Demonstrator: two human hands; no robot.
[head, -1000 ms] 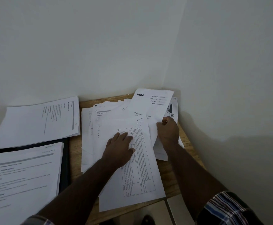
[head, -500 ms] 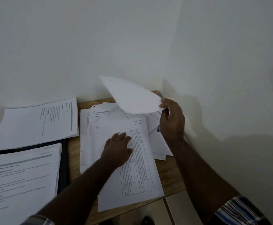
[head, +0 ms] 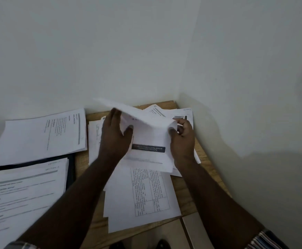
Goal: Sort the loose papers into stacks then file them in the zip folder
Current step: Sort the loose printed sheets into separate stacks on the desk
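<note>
Both hands hold one white sheet [head: 146, 135] with a dark printed bar, lifted and bent above the loose pile. My left hand [head: 115, 137] grips its left edge, thumb on the face of the sheet. At the right edge my right hand [head: 182, 139] pinches it. Under them lies the loose pile of papers [head: 143, 194], topped by a page with a printed table. A black zip folder [head: 71, 169] lies at the left, mostly covered by a near stack [head: 24, 193]. A second stack [head: 38, 137] sits behind it.
The wooden table [head: 184, 193] stands in a corner, with white walls close behind and to the right. Its front edge runs just below the pile, and the floor shows beyond it. Papers overhang the table at the left.
My right hand lifted a sheet off the right of the pile and turned it over. My left hand left the table page and took hold of the sheet's left edge.
</note>
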